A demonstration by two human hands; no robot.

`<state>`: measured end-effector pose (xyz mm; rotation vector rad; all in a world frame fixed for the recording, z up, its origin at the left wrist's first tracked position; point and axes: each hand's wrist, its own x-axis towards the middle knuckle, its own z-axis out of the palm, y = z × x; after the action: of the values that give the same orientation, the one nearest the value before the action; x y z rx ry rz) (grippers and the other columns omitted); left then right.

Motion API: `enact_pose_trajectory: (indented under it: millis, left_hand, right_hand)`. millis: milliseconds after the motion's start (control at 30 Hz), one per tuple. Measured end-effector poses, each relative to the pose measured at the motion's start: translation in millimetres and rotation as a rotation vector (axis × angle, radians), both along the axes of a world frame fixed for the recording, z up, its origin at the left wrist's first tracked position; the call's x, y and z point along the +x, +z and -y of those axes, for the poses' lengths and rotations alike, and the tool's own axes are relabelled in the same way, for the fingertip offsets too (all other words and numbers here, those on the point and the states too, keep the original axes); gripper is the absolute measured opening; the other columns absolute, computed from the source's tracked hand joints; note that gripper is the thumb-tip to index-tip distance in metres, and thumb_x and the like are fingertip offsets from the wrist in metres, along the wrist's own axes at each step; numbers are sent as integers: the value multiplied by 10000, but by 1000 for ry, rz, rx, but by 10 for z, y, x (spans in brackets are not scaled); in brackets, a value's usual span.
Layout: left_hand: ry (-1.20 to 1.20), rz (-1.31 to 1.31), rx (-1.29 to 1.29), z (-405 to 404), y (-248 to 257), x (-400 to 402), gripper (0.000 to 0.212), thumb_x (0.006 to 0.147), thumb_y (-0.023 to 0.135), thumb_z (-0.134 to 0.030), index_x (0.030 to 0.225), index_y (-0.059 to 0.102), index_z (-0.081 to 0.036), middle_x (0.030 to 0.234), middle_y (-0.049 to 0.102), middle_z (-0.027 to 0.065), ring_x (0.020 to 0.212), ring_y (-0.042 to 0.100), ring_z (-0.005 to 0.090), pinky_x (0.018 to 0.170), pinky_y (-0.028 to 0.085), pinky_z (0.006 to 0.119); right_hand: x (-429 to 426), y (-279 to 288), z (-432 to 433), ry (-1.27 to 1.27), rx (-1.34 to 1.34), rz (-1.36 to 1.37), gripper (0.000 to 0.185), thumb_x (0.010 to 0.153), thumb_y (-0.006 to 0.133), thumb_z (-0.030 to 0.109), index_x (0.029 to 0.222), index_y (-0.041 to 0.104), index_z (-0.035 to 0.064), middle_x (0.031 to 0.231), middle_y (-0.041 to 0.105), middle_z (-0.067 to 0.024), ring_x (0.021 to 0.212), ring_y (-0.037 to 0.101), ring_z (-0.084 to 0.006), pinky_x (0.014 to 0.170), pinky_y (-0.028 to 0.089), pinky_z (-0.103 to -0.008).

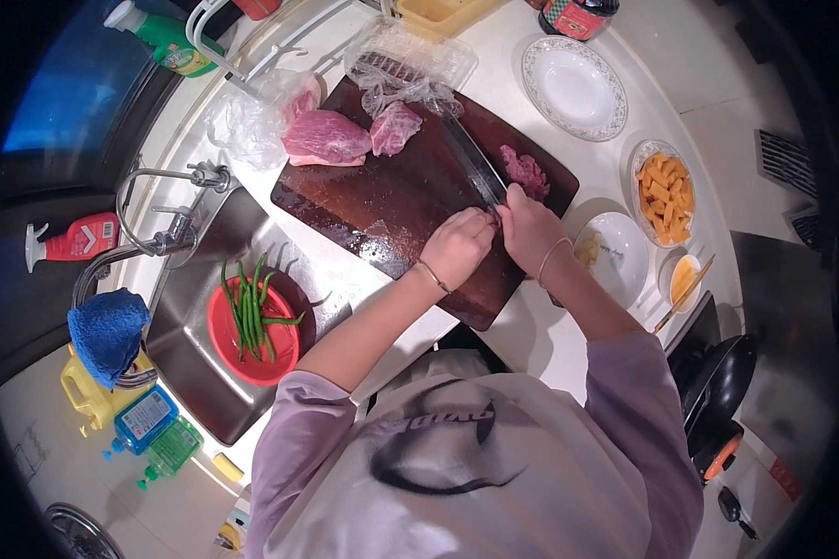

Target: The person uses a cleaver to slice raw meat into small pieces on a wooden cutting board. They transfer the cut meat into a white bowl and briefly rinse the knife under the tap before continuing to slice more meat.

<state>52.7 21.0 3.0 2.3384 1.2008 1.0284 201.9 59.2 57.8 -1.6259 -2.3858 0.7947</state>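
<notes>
My right hand (pixel 531 227) is shut around the handle of a kitchen knife, whose broad blade (pixel 477 157) points away from me over the dark cutting board (pixel 391 202). Beside the blade's heel, my left hand (pixel 459 243) presses down with bent fingers. Whatever lies under those fingertips is mostly hidden. Sliced raw meat (pixel 526 172) is piled to the right of the blade. Toward the board's far left sit a large piece of raw meat (pixel 327 136) and a smaller chunk (pixel 396 128).
Left, a red bowl (pixel 217 335) of green chillies (pixel 252 307) stands in the steel sink (pixel 182 377). On the right are an empty patterned plate (pixel 575 87), a plate of orange sticks (pixel 665 198), a white plate (pixel 626 262) and a small bowl with chopsticks (pixel 685 283). Plastic packaging (pixel 412 59) touches the board's far edge.
</notes>
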Motion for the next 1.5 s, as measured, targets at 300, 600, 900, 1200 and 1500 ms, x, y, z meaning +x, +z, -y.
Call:
enact_pose_trajectory:
  millis: [300, 600, 900, 1200, 1500]
  left_hand:
    - [39, 54, -19, -8, -3, -43, 142, 718, 648, 1, 856, 619, 21, 888, 612, 121, 849, 591, 277, 764, 499, 348]
    - [112, 69, -15, -36, 46, -133, 136, 722, 631, 17, 857, 628, 10, 892, 622, 99, 848, 591, 252, 768, 500, 334]
    - [94, 73, 25, 5, 85, -121, 193, 713, 642, 29, 905, 632, 18, 922, 620, 113, 868, 587, 273, 772, 498, 345]
    - [87, 65, -9, 13, 46, -126, 199, 702, 642, 42, 900, 623, 24, 922, 612, 126, 869, 584, 289, 767, 496, 354]
    - [104, -3, 0, -17, -4, -112, 174, 729, 610, -34, 897, 616, 12, 942, 607, 112, 892, 577, 265, 808, 488, 345]
  right_hand:
    - [51, 79, 291, -159, -221, 119, 163, 919, 420, 191, 950, 403, 32, 868, 592, -248, 807, 582, -434, 697, 450, -523]
    - [321, -2, 447, -122, -101, -11, 190, 910, 469, 194, 916, 381, 26, 721, 556, -243, 728, 547, -456, 617, 410, -528]
    - [187, 12, 404, -108, 27, -88, 179, 918, 457, 201, 889, 378, 43, 776, 597, -203, 726, 581, -418, 610, 444, -515]
    - [122, -46, 360, -93, 19, -68, 163, 919, 447, 194, 898, 384, 46, 787, 598, -203, 729, 582, -419, 621, 453, -516]
    - [-163, -64, 80, -89, 36, -7, 141, 910, 448, 165, 901, 410, 30, 763, 588, -237, 743, 577, -433, 628, 444, -515]
